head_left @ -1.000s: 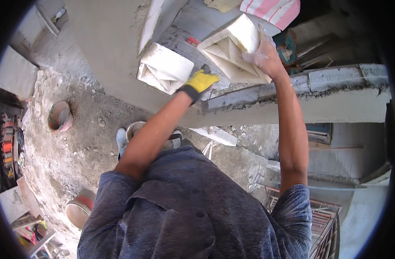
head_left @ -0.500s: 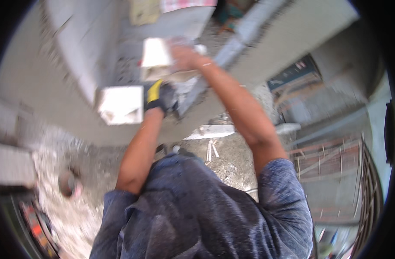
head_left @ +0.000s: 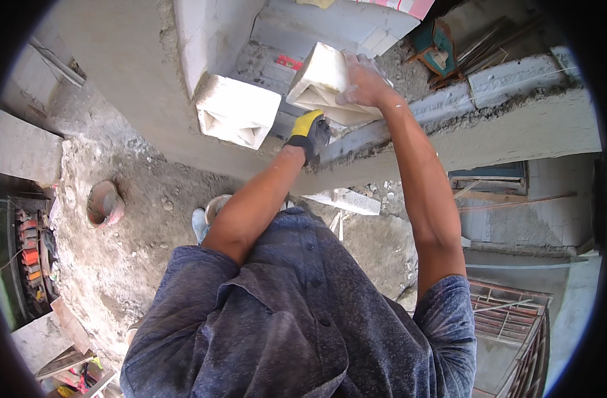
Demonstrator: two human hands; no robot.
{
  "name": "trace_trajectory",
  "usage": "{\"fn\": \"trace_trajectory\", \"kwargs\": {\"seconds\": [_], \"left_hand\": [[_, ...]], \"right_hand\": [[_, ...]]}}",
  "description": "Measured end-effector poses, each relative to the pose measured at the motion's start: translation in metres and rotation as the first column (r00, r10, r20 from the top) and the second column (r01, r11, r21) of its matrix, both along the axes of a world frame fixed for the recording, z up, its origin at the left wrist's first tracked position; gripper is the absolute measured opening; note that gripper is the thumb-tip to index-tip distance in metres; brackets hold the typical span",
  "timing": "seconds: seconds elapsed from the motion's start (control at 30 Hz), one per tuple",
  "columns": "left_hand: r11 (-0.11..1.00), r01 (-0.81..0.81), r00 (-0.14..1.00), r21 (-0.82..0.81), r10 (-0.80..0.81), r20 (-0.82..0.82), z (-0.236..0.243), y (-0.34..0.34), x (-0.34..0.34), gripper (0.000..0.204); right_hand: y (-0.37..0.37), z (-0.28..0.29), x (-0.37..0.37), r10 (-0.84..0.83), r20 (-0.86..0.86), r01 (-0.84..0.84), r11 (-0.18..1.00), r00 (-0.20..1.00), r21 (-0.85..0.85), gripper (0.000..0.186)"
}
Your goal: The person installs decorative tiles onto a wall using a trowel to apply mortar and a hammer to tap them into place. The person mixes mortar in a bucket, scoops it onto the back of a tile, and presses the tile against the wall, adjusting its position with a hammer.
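Note:
A white ventilation block (head_left: 323, 69) with a triangular opening is tilted above the far ledge. Spread along its right side is my right hand (head_left: 364, 81), bare and dusty, gripping it. My left hand (head_left: 311, 132), in a yellow and black glove with grey fingers, is curled at the block's near lower edge; its fingertips are partly hidden. A second white ventilation block (head_left: 238, 109) sits on the ledge to the left, apart from the held one, against a pale wall.
A red level (head_left: 289, 62) lies beyond the blocks. The rough concrete ledge (head_left: 515, 93) runs off to the right. A bucket (head_left: 105, 203) stands on the rubble floor at left. White offcuts (head_left: 348, 201) lie below the ledge, and a rusty metal grille (head_left: 509, 312) is at right.
The whole view has turned and sharpened. Relative to the resting block, the held block has moved nearer and to the right, and now shows tilted. Both hands have stayed with it.

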State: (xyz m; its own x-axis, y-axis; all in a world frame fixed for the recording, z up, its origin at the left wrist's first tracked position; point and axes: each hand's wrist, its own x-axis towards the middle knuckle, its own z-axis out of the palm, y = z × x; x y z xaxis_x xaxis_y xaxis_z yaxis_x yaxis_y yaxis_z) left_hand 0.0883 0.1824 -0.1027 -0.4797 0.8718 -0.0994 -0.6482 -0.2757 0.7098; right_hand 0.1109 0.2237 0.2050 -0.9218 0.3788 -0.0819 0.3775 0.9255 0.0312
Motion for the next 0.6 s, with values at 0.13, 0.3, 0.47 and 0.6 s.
{"fn": "trace_trajectory", "kwargs": {"seconds": [0.13,0.3,0.47,0.6], "left_hand": [[0.999,0.002,0.92,0.041,-0.018,0.391,0.016,-0.015,0.016,0.023],[0.996,-0.068,0.8,0.053,0.022,0.599,0.035,-0.039,0.005,0.011],[0.997,-0.072,0.697,0.025,0.032,0.717,0.04,-0.051,0.008,0.012],[0.999,-0.045,0.804,-0.019,0.047,0.593,0.029,-0.057,0.013,0.011]], "right_hand": [[0.025,-0.027,0.009,0.009,0.022,-0.01,1.0,1.0,0.02,0.105],[0.011,-0.023,-0.008,0.054,0.045,-0.052,0.998,0.998,-0.041,0.109],[0.016,-0.04,-0.01,0.056,0.064,-0.052,0.997,0.996,-0.064,0.113],[0.015,-0.048,-0.002,0.056,0.077,-0.051,0.997,0.995,-0.061,0.118]]}}
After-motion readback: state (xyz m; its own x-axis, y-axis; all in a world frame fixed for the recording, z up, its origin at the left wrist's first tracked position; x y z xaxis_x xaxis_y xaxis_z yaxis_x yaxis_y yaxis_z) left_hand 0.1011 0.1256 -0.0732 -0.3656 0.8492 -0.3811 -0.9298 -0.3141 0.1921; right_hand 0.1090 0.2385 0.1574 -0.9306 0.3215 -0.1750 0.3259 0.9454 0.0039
